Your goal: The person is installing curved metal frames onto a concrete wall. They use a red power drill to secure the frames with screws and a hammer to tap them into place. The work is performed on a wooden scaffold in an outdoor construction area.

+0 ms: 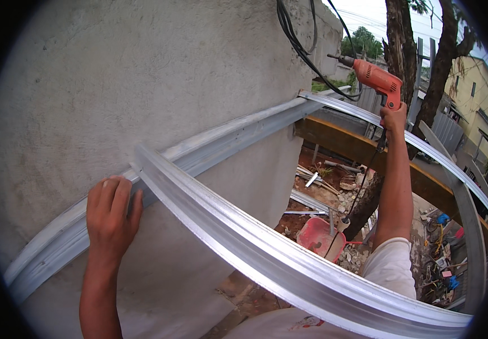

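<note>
My left hand (pixel 114 212) grips the long galvanized rail (pixel 221 141) fixed along the grey wall, fingers curled over its top edge. Just right of it, a crosswise metal channel (pixel 289 265) meets that rail and runs toward the lower right. My right hand (pixel 392 117) is raised, closed on the handle of an orange power drill (pixel 377 79), whose bit points left toward black cables. Its cord hangs down past the right forearm.
A plastered wall (pixel 114 73) fills the left. Another metal rail (pixel 447 169), a rusty-yellow beam (pixel 334 138) and tree trunks (pixel 402 45) are at right. Far below lie a red wheelbarrow (pixel 317 234), rubble and scrap metal. A yellow building (pixel 470 101) stands beyond.
</note>
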### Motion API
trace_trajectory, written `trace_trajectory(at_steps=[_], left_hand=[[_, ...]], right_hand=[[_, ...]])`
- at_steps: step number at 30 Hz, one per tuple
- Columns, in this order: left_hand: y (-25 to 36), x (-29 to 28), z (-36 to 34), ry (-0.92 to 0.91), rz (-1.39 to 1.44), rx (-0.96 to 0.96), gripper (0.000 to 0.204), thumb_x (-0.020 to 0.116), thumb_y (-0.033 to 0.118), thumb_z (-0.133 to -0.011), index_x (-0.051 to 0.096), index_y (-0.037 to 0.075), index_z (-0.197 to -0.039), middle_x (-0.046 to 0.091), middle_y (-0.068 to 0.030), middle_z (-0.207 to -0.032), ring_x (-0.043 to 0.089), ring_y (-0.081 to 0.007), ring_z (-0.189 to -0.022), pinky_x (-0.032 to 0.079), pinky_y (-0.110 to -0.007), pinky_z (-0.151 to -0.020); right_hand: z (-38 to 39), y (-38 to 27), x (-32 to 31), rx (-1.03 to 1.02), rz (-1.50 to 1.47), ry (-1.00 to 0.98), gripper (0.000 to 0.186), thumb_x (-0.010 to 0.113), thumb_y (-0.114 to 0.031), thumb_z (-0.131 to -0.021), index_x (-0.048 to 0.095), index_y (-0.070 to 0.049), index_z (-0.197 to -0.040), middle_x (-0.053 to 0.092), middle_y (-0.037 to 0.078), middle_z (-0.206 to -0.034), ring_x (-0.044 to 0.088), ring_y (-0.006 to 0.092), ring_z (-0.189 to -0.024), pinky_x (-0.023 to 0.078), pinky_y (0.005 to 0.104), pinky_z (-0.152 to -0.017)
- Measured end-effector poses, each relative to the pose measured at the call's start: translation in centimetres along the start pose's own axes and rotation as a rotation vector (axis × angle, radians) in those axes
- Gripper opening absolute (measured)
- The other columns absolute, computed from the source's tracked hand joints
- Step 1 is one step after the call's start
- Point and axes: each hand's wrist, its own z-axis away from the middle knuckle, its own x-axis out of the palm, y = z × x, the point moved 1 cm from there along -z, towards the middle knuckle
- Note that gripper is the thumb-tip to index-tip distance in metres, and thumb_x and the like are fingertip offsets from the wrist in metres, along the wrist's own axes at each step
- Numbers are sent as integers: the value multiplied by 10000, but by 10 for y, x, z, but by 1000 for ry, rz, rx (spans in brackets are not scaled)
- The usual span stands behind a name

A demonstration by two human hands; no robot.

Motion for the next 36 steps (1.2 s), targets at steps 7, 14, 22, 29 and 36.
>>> trace_trajectory(at_steps=[7, 14, 22, 29, 36], left_hand=[[1, -7, -9, -94, 39, -107, 273, 771, 30, -779, 624, 0, -1007, 619, -154, -964, 593, -330, -854, 498, -424, -755], [3, 0, -6, 0, -9, -82, 164, 736, 27, -827, 635, 1, -954, 623, -135, -920, 593, -306, -821, 501, -408, -731], [3, 6, -2, 36, -37, -76, 100, 720, 18, -859, 648, -5, -925, 649, -124, -900, 624, -293, -818, 526, -411, -725], [1, 8, -3, 47, -57, -51, 103, 723, 14, -855, 641, -6, -914, 658, -125, -907, 634, -298, -817, 532, -413, -723], [0, 11, -1, 66, -54, -52, 106, 719, 13, -858, 636, -3, -921, 651, -123, -899, 633, -301, -804, 531, -409, -707]], right_hand=[[-28, -37, -28, -261, 442, -50, 571, 693, -151, -696, 516, -119, -1238, 690, 152, -1028, 697, 318, -893, 530, 444, -768], [-25, -103, 38, -348, 808, -212, 499, 686, -285, -855, 504, -190, -1310, 698, 180, -1136, 674, 389, -1049, 509, 520, -870], [-23, -98, 64, -374, 868, -248, 346, 649, -262, -907, 523, -171, -1216, 702, 181, -1105, 676, 401, -1035, 515, 522, -842], [-38, -95, 65, -446, 883, -252, 435, 698, -362, -873, 531, -175, -1229, 708, 188, -1074, 682, 410, -999, 523, 516, -823], [-24, -103, 61, -380, 914, -279, 425, 676, -330, -889, 542, -175, -1262, 703, 175, -1122, 684, 381, -1036, 530, 498, -839]])
